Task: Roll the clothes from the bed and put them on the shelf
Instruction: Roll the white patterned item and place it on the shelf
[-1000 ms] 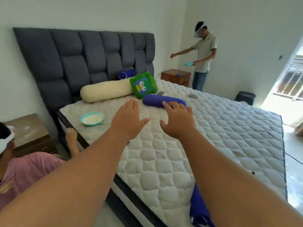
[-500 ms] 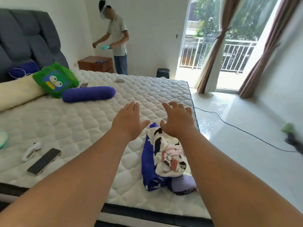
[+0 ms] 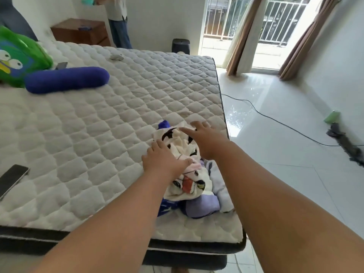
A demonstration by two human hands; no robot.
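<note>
A heap of clothes lies near the bed's (image 3: 98, 125) right front corner. On top is a white printed garment (image 3: 189, 184) with black, pink and red marks. Under it are a dark blue piece (image 3: 165, 208) and a lilac piece (image 3: 204, 207). My left hand (image 3: 163, 160) lies over the white garment's left side with its fingers spread. My right hand (image 3: 204, 140) reaches over the heap's far end, fingers straight, touching or just above the cloth. No shelf is in view.
A blue bolster (image 3: 67, 79) and a green cartoon pillow (image 3: 19, 58) lie at the upper left of the bed. A phone (image 3: 11, 179) rests at the left edge. Another person (image 3: 118, 18) stands by a wooden nightstand (image 3: 80, 32). A black cable (image 3: 275, 119) crosses the tiled floor.
My view swung right and down from the headboard toward the clothes heap. Both hands dropped from hovering in the air onto the white garment.
</note>
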